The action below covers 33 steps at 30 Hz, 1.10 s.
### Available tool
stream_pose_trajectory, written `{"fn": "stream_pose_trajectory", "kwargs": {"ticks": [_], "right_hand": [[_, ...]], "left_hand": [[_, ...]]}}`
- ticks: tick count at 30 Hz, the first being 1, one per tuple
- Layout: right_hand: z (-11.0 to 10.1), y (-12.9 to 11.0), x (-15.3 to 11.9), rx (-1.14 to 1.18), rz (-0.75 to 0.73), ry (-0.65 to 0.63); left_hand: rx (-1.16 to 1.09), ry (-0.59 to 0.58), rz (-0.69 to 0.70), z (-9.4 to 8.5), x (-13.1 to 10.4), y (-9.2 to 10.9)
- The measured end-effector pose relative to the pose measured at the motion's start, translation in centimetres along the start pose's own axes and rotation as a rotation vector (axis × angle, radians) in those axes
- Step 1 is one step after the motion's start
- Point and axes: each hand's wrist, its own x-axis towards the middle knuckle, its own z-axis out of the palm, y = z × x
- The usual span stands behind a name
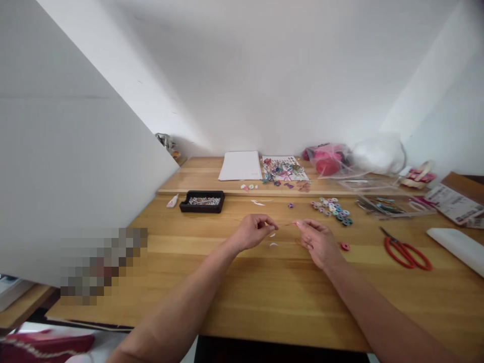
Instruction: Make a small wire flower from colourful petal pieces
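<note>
My left hand (256,232) is closed, thumb and forefinger in a pinch; what they hold, if anything, is too fine to make out. Facing it, my right hand (316,241) pinches a small pink piece with a thin golden-brown wire (289,224) that points toward the left fingertips. Below the fingers, small white curved slivers (273,245) lie on the wooden table (242,292). A pink-red thread spool (345,246) rests just right of my right hand. Further back sits a small purple piece (290,205).
Red-handled scissors (410,253) lie at right, near a clear tray (410,219) of tools. Several small spools (333,209) are clustered behind my right hand. A black tray (202,208) holds beads, beside a small white bottle (172,201). White paper (240,165) and colourful pieces (286,171) occupy the raised shelf.
</note>
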Motion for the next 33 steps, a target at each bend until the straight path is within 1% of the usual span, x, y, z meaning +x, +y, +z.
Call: {"fn": "stream_pose_trajectory", "kwargs": {"ticks": [5,12,15,18,23,29,33], "right_hand": [[0.0,0.0,-0.1,-0.031,-0.011,-0.015],[0.2,0.0,-0.1,-0.003,0.021,-0.015],[0.2,0.1,-0.1,-0.006,0.016,-0.012],[0.2,0.2,-0.1,-0.046,-0.021,0.011],[0.1,0.2,-0.1,-0.111,-0.096,0.026],[-0.1,0.3,0.0,-0.056,-0.031,0.003],[-0.1,0.3,0.2,-0.033,-0.042,0.043]], "left_hand": [[-0.060,-0.039,-0.029,-0.2,-0.2,0.6],[-0.216,-0.095,-0.143,-0.2,-0.3,1.0],[-0.237,-0.107,-0.170,-0.2,-0.3,1.1],[-0.228,-0.118,-0.174,-0.3,-0.4,1.2],[-0.195,-0.102,-0.168,-0.4,-0.3,1.3],[-0.171,-0.097,-0.139,-0.4,-0.2,0.9],[-0.165,-0.039,-0.151,-0.3,-0.1,0.5]]}}
